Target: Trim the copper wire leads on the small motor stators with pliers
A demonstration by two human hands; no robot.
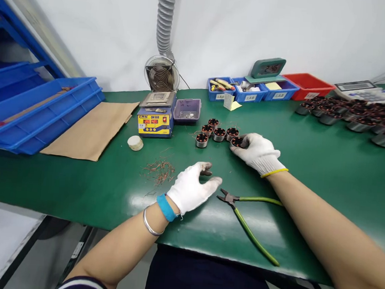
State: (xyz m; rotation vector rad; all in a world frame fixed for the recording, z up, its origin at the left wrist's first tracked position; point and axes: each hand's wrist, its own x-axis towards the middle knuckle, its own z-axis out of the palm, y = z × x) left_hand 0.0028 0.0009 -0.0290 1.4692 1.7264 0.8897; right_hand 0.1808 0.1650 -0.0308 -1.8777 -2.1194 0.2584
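My right hand (257, 154), in a white glove, has its thumb and fingers closed around a copper-wound motor stator (236, 142) on the green table. Several more stators (219, 134) with silver rims stand just to its left in a loose group. My left hand (193, 187), gloved too, hovers nearer the front edge with thumb and fingers apart and nothing between them. To its right lie cutting pliers (230, 198) with green handles, jaws spread. Left of that hand is a small pile of copper wire clippings (161, 172).
A yellow-fronted solder pot (155, 122) stands at the back, beside a purple tray (187, 111) and a fan (161, 75). Cardboard (93, 127) and blue bins (43, 113) lie left. Many stators (359, 125) crowd the right, near a red bin (307, 86). A white round block (135, 143) sits front-left of the pot.
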